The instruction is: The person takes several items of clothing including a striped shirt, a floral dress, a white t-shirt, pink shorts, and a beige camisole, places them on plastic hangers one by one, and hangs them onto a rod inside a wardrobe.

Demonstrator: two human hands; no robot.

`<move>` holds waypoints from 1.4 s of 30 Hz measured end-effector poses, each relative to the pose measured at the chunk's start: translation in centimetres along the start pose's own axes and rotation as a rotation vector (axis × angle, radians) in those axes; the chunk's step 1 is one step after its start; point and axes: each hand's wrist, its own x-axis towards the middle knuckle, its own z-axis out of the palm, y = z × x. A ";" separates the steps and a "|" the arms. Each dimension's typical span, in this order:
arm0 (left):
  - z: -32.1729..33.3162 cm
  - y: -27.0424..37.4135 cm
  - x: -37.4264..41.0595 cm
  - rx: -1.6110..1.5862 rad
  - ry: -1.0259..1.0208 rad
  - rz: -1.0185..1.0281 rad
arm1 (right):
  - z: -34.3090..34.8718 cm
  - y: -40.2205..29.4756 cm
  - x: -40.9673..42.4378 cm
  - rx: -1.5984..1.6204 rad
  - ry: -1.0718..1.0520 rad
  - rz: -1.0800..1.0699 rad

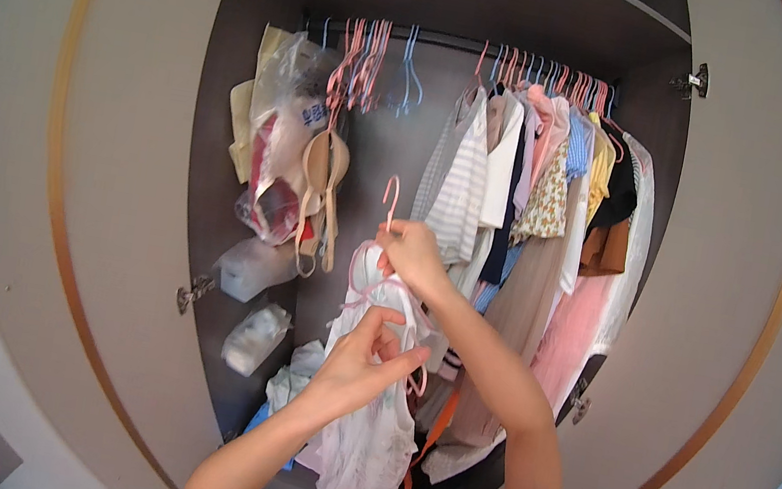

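A pale sleeveless garment with faint print and ruffled edges [362,460] hangs from a pink clothes hanger [392,199] in front of the open wardrobe. Just below its hook, my right hand [411,251] grips that hanger. Lower down, my left hand [367,362] is in front of the garment's upper part, thumb and fingers curved apart; nothing shows between them. Behind, a black rail [451,42] carries empty pink and blue hangers [360,69] on the left and a row of clothes on the right, with a striped top [462,187] near the row's left end.
Wardrobe doors [131,206] [717,293] stand open on both sides. At the left hang beige bras [328,159] and clear plastic bags [281,114]. Wrapped bundles [256,338] are fixed or hung lower. Folded cloth [296,374] lies at the bottom, near an orange strap [435,429].
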 end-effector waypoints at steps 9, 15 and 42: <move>-2.0 -2.5 13.8 0.104 0.155 0.422 | -5.7 0.2 19.4 0.342 0.295 0.087; -1.3 -4.5 20.4 -0.065 0.111 0.350 | -9.1 0.0 28.3 -0.043 0.564 0.059; 5.0 -21.4 39.0 -0.192 -0.137 0.419 | -16.2 -4.3 35.7 -0.920 0.828 -0.174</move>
